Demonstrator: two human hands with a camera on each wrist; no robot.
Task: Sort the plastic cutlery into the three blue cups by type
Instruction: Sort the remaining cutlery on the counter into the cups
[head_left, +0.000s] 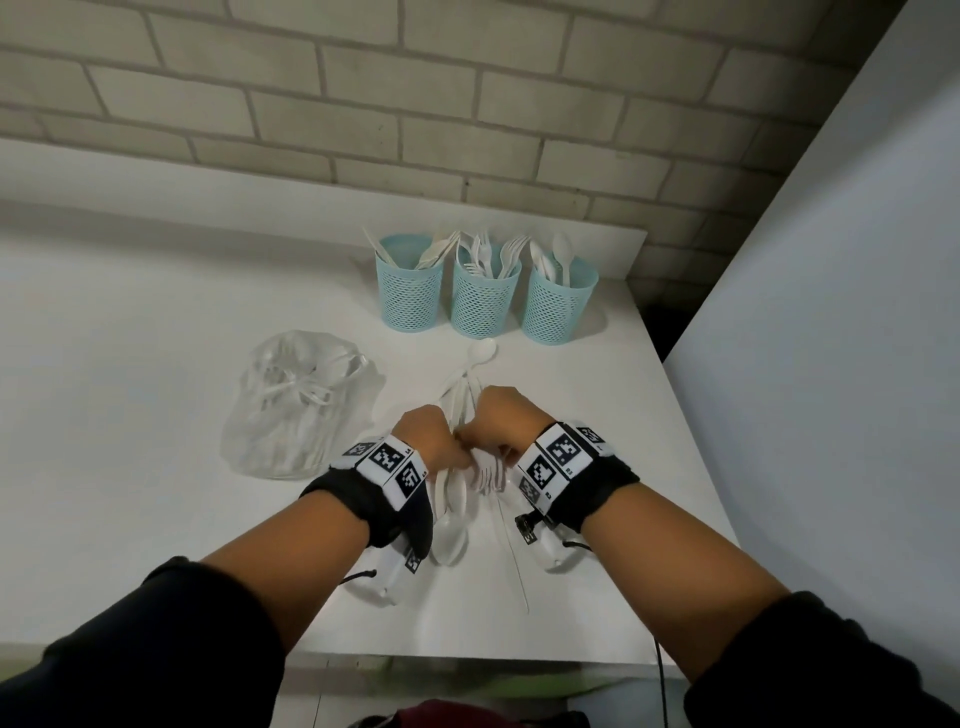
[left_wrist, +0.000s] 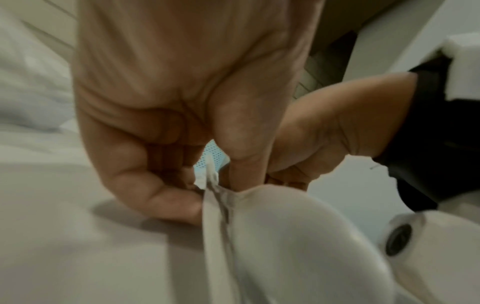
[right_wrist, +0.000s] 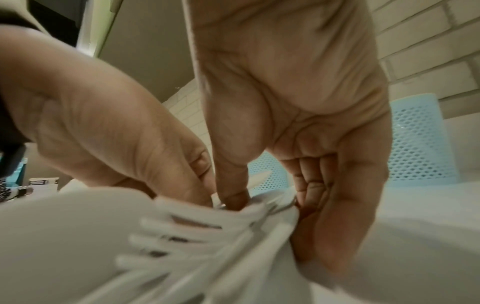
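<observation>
Three blue mesh cups stand in a row at the back: the left cup (head_left: 410, 291) holds knives, the middle cup (head_left: 483, 299) forks, the right cup (head_left: 558, 309) spoons. A bundle of white plastic cutlery (head_left: 465, 400) lies on the white table (head_left: 156, 338) between my hands. My left hand (head_left: 441, 444) grips the bundle with curled fingers and thumb (left_wrist: 210, 181); a spoon bowl (left_wrist: 298, 236) points back at that wrist. My right hand (head_left: 483, 431) pinches a fork (right_wrist: 202, 224) by its neck (right_wrist: 270, 199). Both hands touch each other.
A clear plastic bag (head_left: 296, 410) with more white cutlery lies left of the hands. One spoon (head_left: 482, 352) sticks out of the bundle toward the cups. A brick wall (head_left: 363, 104) runs behind the table and a pale panel (head_left: 857, 312) stands at the right.
</observation>
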